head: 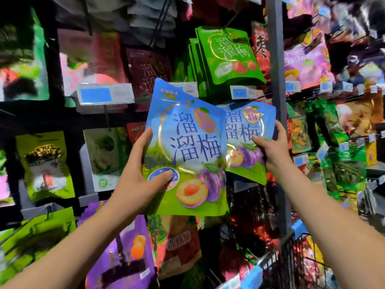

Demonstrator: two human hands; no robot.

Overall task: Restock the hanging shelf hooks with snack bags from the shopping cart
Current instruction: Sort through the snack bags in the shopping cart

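Centrally: left grip (pixel 143 180) clamped on front blue plum bag (pixel 187 147) | right grip (pixel 273 151) clamped on second blue plum bag (pixel 243 130) | green plum bags (pixel 227 57) hung above.

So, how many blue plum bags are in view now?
2. The near blue bag is in the left hand; the far blue bag, partly behind it, in the right hand. Others may be hidden.

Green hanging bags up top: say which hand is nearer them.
Right. The right hand, gripping a blue bag, is below and slightly right of the green bags; the left hand is lower, further left.
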